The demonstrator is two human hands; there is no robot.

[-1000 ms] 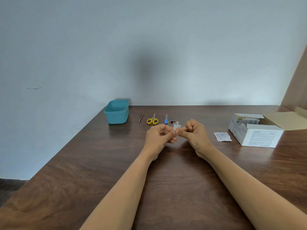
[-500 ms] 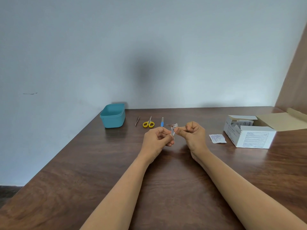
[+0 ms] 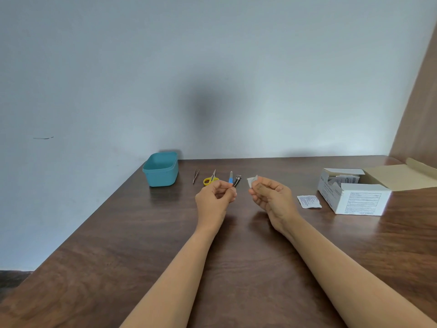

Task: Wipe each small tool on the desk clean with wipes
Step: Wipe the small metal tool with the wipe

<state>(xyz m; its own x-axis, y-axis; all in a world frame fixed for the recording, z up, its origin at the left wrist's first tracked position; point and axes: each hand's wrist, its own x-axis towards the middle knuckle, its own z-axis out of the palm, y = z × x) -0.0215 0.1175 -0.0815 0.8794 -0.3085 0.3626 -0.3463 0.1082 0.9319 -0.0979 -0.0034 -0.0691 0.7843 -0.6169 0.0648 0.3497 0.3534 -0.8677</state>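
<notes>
Both hands have drawn apart since the earlier frame, where they met over the tool. The left hand [image 3: 216, 197] has its fingers curled and pinches the lower end of the nail clipper [image 3: 237, 181], which stands upright above the desk [image 3: 142, 245]. The right hand [image 3: 272, 197] is loosely curled and pinches a small white wipe [image 3: 252, 181] at its fingertips, near the clipper but apart from it.

Probable faults:
- The clipper is held by one end only, so pressure from the wipe may lever it out of the pinch.
- The clipper's cutting edge may tear the wipe.
- Set back among the tweezers [image 3: 195, 175], yellow-handled scissors [image 3: 211, 179] and blue nail file [image 3: 230, 177], the clipper could be mistaken for an unwiped tool.
</notes>
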